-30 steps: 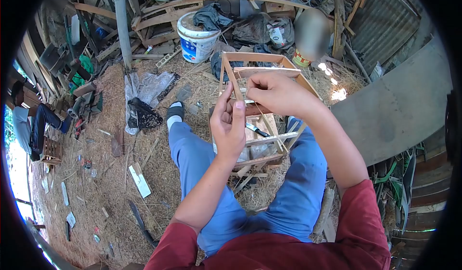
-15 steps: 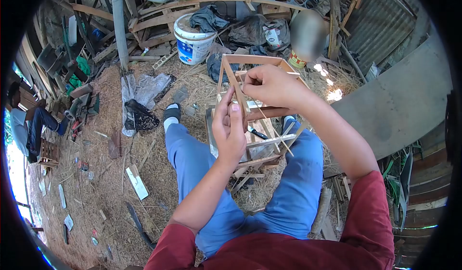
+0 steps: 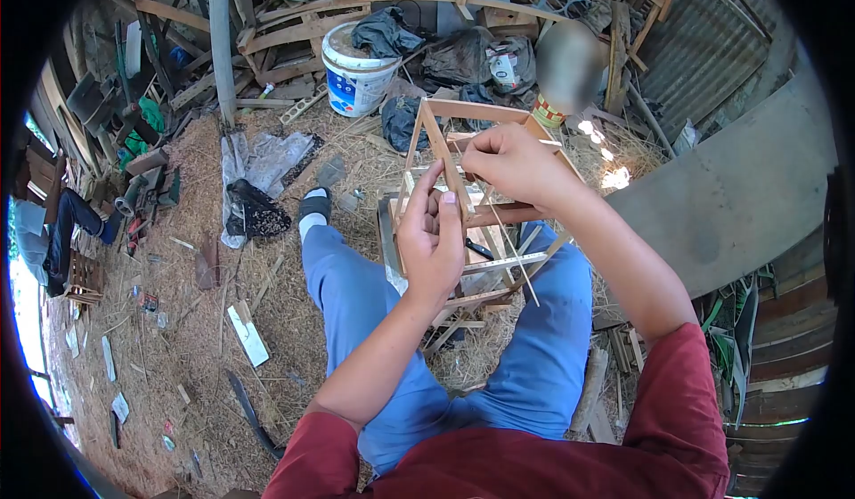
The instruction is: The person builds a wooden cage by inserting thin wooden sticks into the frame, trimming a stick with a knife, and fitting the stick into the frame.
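A wooden frame (image 3: 472, 112) of thin strips stands between my knees. My left hand (image 3: 432, 241) is wrapped round its near slanted strip (image 3: 440, 150), thumb on one side and fingers on the other. Just to the right, my right hand (image 3: 508, 165) is pinched at the frame; whatever sits between its fingertips is too small to make out. A thin stick (image 3: 517, 254) slants down below the right hand across the lower part of the frame. A dark-handled tool (image 3: 478, 249) lies among the lower slats.
Behind the frame are a white and blue bucket (image 3: 356, 81) and dark plastic bags (image 3: 405, 125). A large grey board (image 3: 721, 178) leans at the right. A seated person (image 3: 67, 219) is at the far left. Wood scraps (image 3: 248, 334) lie on the straw-covered ground.
The frame has shifted and tilted slightly, with my left hand still on it. My right hand has moved slightly right and down, still pinched. The seated person's arm has moved up.
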Tool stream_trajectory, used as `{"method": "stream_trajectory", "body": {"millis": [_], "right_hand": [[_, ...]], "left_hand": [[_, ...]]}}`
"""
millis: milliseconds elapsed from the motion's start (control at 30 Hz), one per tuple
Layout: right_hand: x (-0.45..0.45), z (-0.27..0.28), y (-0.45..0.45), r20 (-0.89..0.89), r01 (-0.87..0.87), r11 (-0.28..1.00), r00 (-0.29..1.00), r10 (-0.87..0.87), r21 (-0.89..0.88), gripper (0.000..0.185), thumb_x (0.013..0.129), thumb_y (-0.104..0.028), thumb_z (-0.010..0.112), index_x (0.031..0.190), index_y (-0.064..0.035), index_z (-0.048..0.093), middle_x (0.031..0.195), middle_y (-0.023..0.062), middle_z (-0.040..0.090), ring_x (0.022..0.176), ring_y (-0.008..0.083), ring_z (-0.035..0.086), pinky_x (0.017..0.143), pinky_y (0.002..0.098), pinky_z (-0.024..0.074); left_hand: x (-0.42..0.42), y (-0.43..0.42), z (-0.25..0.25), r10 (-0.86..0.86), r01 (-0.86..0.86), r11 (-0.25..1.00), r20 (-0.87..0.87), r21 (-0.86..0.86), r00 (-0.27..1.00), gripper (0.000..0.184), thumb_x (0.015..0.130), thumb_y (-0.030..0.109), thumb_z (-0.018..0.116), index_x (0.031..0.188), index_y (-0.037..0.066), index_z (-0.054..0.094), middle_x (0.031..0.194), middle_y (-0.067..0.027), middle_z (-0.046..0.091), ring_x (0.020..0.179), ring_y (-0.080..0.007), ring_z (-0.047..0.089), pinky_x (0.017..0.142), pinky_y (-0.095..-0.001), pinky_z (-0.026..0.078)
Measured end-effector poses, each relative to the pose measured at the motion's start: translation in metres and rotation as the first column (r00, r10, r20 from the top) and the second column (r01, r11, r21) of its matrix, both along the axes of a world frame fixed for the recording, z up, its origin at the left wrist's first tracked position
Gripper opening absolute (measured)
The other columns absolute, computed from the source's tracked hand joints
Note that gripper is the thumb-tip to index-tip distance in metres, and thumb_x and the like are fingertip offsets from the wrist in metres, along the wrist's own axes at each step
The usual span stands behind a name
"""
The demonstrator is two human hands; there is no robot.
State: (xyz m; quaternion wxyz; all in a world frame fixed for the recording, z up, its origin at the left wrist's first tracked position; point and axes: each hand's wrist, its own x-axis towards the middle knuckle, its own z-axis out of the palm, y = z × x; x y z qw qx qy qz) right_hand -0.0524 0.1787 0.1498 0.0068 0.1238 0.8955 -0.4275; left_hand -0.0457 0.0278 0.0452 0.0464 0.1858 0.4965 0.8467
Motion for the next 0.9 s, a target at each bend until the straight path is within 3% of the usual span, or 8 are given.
{"method": "stream_trajectory", "body": {"millis": [133, 433, 600, 733, 900], "right_hand": [[0.001, -0.006, 0.002, -0.086, -0.073, 0.997, 0.993, 0.075, 0.022, 0.030, 0.089, -0.025, 0.069, 0.083, 0.0043, 0.071, 0.068, 0.0079, 0.065, 0.063, 0.0134, 0.057, 0.061, 0.0383, 0.0481], [0.007, 0.002, -0.003, 0.078, 0.012, 0.998, 0.997, -0.007, -0.065, 0.023, 0.091, -0.020, 0.071, 0.081, 0.0012, 0.070, 0.068, 0.0015, 0.060, 0.066, 0.0092, 0.052, 0.062, 0.0315, 0.0457], [0.010, 0.002, 0.002, 0.054, -0.027, 0.956, 0.998, 0.045, -0.293, 0.021, 0.093, -0.017, 0.068, 0.087, 0.0028, 0.073, 0.075, 0.0003, 0.062, 0.068, 0.0092, 0.053, 0.060, 0.0299, 0.0432], [0.015, 0.007, 0.002, 0.112, 0.021, 0.947, 0.994, 0.015, -0.319, 0.023, 0.093, -0.018, 0.067, 0.090, 0.0035, 0.075, 0.076, 0.0011, 0.063, 0.068, 0.0090, 0.053, 0.059, 0.0293, 0.0416], [0.016, 0.000, 0.002, 0.136, 0.054, 0.942, 0.991, -0.009, -0.332, 0.022, 0.093, -0.018, 0.066, 0.090, 0.0027, 0.074, 0.074, 0.0003, 0.063, 0.064, 0.0083, 0.050, 0.057, 0.0288, 0.0396]], "left_hand": [[-0.002, -0.001, -0.003, 0.013, -0.014, 0.999, -0.030, -0.034, 0.999, 0.041, 0.111, 0.010, 0.048, 0.151, 0.003, 0.050, 0.088, -0.0001, 0.065, 0.062, -0.0020, 0.054, 0.052, -0.0208, 0.042], [0.002, 0.002, 0.000, 0.006, -0.005, 1.000, -0.060, 0.017, 0.998, 0.037, 0.111, 0.008, 0.045, 0.147, 0.004, 0.052, 0.089, -0.0014, 0.066, 0.062, -0.0013, 0.053, 0.052, -0.0206, 0.041], [0.002, 0.006, -0.003, 0.045, -0.046, 0.999, -0.114, -0.005, 0.992, 0.038, 0.110, 0.007, 0.045, 0.147, 0.004, 0.053, 0.090, -0.0024, 0.067, 0.062, -0.0008, 0.053, 0.051, -0.0207, 0.041], [0.002, 0.007, -0.005, 0.055, -0.057, 0.998, -0.166, -0.006, 0.985, 0.039, 0.110, 0.005, 0.045, 0.148, 0.004, 0.052, 0.090, -0.0032, 0.068, 0.061, -0.0010, 0.054, 0.050, -0.0201, 0.040], [0.008, 0.003, 0.003, -0.026, 0.026, 1.000, -0.030, -0.009, 0.999, 0.041, 0.110, 0.007, 0.044, 0.151, 0.005, 0.048, 0.093, -0.0035, 0.068, 0.063, -0.0013, 0.055, 0.050, -0.0195, 0.040]]}}
